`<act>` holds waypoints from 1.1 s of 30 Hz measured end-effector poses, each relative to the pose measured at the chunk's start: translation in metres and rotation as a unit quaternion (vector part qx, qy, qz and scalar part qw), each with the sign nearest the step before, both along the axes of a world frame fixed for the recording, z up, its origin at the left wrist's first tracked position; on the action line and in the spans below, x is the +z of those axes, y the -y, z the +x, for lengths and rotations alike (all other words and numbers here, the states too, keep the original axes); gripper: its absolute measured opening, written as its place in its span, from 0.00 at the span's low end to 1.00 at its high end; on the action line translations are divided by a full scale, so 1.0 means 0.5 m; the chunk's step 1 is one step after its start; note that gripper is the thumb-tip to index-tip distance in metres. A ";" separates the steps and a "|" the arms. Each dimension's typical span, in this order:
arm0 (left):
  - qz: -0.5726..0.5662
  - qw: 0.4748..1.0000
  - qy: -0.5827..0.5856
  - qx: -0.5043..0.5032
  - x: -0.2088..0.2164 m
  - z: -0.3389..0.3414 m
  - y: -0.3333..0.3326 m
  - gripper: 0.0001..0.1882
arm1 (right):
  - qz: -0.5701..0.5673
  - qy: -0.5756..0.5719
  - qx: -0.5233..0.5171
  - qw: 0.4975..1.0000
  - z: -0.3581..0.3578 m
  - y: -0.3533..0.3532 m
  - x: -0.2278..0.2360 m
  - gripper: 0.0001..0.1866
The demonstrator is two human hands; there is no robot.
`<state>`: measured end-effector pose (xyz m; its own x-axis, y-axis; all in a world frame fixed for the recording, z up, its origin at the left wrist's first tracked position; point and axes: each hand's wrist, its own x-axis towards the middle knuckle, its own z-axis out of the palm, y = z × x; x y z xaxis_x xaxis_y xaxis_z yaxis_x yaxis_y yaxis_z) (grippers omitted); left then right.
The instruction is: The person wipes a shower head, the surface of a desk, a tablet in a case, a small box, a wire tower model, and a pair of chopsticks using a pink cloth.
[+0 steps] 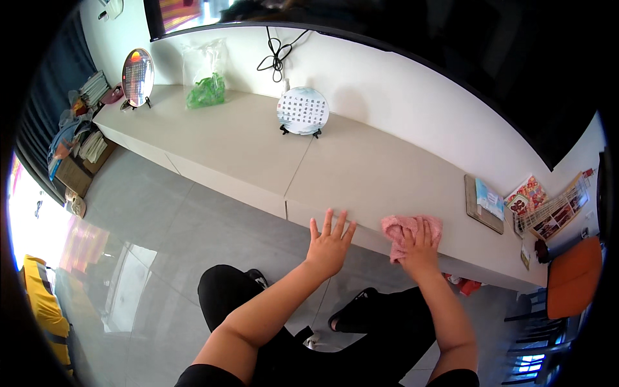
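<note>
A pink cloth [394, 227] lies bunched on the front part of a long beige cabinet [238, 135]. My right hand [420, 251] presses down on the cloth, its fingers laid over it. My left hand [330, 248] is spread with fingers apart at the cabinet's front edge and holds nothing. Whether its fingertips touch the edge I cannot tell. Behind the hands, a round plate with dark characters [303, 111] stands upright on a small black stand.
A second round plate [138, 77] and a clear bag with green contents [206, 90] stand farther left. At the right lie a flat tray-like board [480, 216], a blue-white packet [490, 198] and a wire rack [554, 206]. A wide screen [451, 58] hangs above; an orange chair [572, 277] is right.
</note>
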<state>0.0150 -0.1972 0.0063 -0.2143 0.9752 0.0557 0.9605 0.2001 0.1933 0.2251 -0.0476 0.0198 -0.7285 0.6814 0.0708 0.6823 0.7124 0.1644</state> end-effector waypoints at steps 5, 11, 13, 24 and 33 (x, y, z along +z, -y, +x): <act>0.039 0.999 -0.008 0.002 -0.008 0.012 -0.008 0.34 | 0.027 -0.095 0.042 0.994 -0.120 0.032 -0.025 0.40; 0.028 0.999 -0.025 0.033 -0.013 0.018 -0.026 0.31 | 0.116 -0.129 0.063 0.983 -0.247 0.061 -0.053 0.29; 0.010 0.999 -0.017 0.041 -0.006 0.022 -0.034 0.31 | 0.100 -0.138 0.078 0.982 -0.228 0.056 -0.047 0.27; 0.029 0.999 -0.021 -0.028 -0.013 0.097 -0.081 0.36 | 0.009 -0.110 -0.131 0.985 0.077 -0.023 -0.006 0.39; 0.063 0.997 -0.026 -0.017 -0.006 0.114 -0.084 0.31 | -0.029 -0.176 0.000 0.984 -0.060 0.046 -0.013 0.36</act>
